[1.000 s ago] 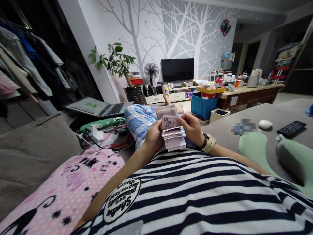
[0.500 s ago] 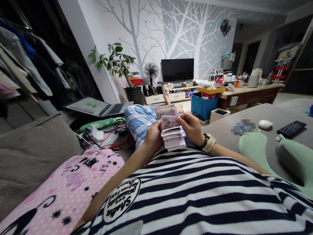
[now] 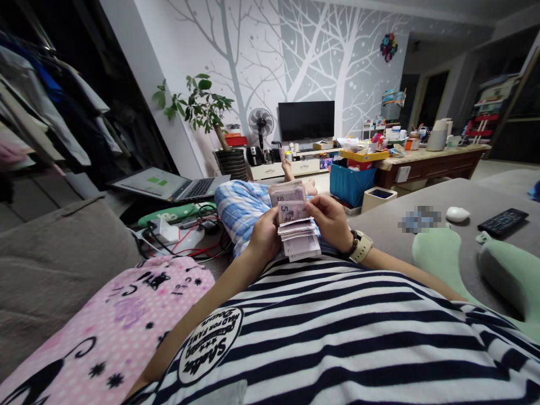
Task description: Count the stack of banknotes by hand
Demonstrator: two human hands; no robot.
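A stack of purplish banknotes (image 3: 292, 210), the top one marked with a 5, is held over my lap. My left hand (image 3: 265, 233) grips the stack from its left side, thumb on the edge. Several notes are folded down toward me and fan out below the thumb. My right hand (image 3: 331, 219) pinches the right edge of the top note between thumb and finger. A beige-strapped watch (image 3: 361, 246) and a dark bracelet are on my right wrist. The far fingers of both hands are hidden behind the notes.
A laptop (image 3: 169, 184) stands open at the left, above tangled cables and a power strip. A pink blanket (image 3: 126, 315) lies by my left arm. On the sofa at right are a white mouse (image 3: 458, 214), a remote (image 3: 503, 222) and a green neck pillow (image 3: 439, 253).
The upper edge of the top banknote has dipped slightly, so a little more of the notes behind it shows. Both hands stay nearly in place.
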